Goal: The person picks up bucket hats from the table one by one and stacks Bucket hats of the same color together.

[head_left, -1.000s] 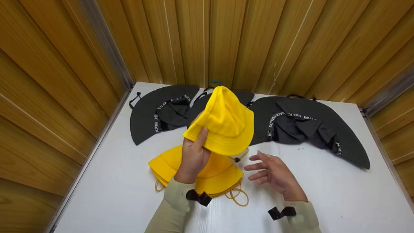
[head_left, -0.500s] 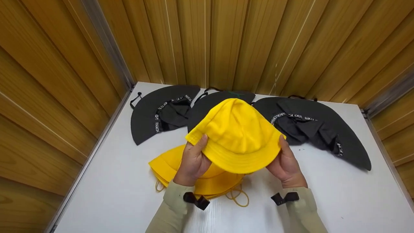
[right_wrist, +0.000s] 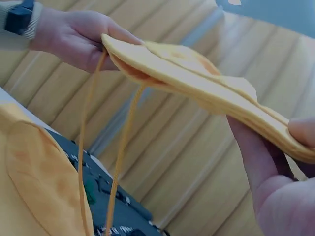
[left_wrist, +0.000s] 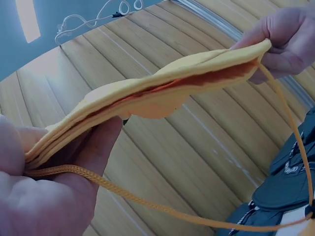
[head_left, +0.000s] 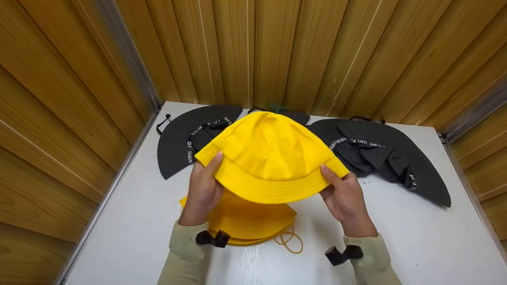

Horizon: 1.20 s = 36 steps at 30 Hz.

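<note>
Yellow hat (head_left: 273, 158) wider, apparently flatter.

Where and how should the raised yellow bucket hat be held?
Pinch the yellow bucket hat by both ends of its brim, left hand from the left, right hand from the right: it's flattened thin, so gripping there should hold it spread; the cord hangs below.

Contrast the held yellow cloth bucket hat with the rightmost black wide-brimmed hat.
The yellow cloth bucket hat is held up by the left hand and right hand; the black wide-brimmed cloth hat lies on the white table. The yellow hat's brim is narrow; the black hat's is broad. The yellow hat looks plain; the black hat shows white lettering. Both look folded.
</note>
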{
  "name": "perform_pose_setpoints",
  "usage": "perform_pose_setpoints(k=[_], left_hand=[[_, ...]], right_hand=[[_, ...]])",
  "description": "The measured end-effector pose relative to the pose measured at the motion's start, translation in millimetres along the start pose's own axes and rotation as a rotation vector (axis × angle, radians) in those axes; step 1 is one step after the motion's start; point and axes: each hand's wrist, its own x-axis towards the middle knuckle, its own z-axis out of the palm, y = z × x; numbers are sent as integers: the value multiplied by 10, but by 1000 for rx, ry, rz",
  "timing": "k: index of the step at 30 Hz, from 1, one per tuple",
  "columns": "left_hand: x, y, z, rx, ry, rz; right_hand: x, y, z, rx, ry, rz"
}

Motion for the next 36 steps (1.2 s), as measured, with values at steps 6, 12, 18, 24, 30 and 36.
perform_pose_setpoints(k=[6,12,18,24,30,36], left_hand=[[-141,173,-255,177,161,-25],[-273,110,-665,552,358,-117],[-400,9,-1005,922,409,-268],[-466,-88,-1135,1172,412,-287],[-429,-224,-1123,1315,406,-263],[-366,-241,-955,1398,315,-139]], right_hand=[[-85,223,163,-209,97,12],[-103,594,41,-439,106,94],[-140,948,-77,-659,127,109],[-151,1159,-114,-837,146,73],[-144,1301,-128,-954,164,31],[-131,1263,-50,-1131,151,-65]])
